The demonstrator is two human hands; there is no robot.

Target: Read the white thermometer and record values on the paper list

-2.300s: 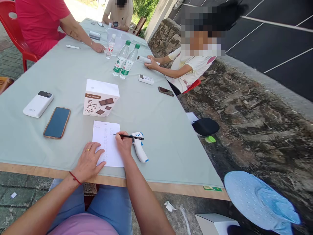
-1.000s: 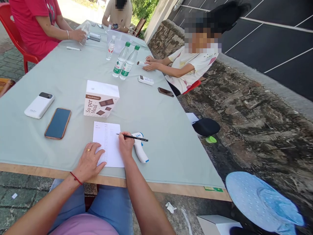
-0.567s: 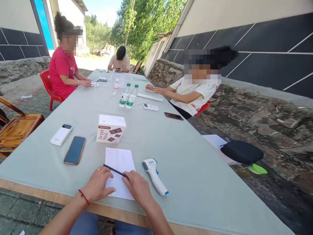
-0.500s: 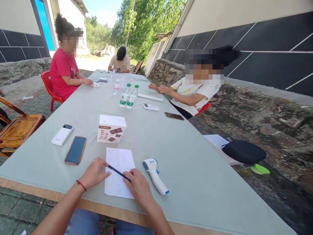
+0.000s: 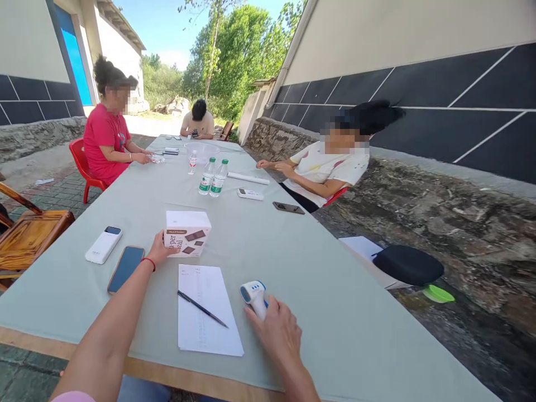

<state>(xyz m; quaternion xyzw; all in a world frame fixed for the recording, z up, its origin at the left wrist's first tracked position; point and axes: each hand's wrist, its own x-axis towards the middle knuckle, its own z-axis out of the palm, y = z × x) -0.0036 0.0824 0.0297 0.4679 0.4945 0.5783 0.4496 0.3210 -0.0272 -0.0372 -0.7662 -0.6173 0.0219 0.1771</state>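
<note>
My left hand (image 5: 161, 249) is at the left side of a white and pink "Super Meal" box (image 5: 196, 244), thumb across its front and the other fingers mostly hidden behind the edge. The box stands upright on the table. My right hand (image 5: 278, 329) is wrapped round the handle of a white and blue infrared thermometer (image 5: 253, 290), whose head points away from me. Between my arms lies a white sheet of paper (image 5: 205, 340) with faint writing. A black pen (image 5: 202, 308) rests slantwise across it.
Left of the paper are a phone (image 5: 124, 268) and a white power bank (image 5: 103, 244). Farther along the table (image 5: 355, 335) stand water bottles (image 5: 218, 180), a second white device (image 5: 250, 194) and another phone (image 5: 288, 207). Several people sit around it.
Both hands have left the pen, which lies on the paper. My left hand has moved forward to the box; my right hand has moved right and taken hold of the thermometer.
</note>
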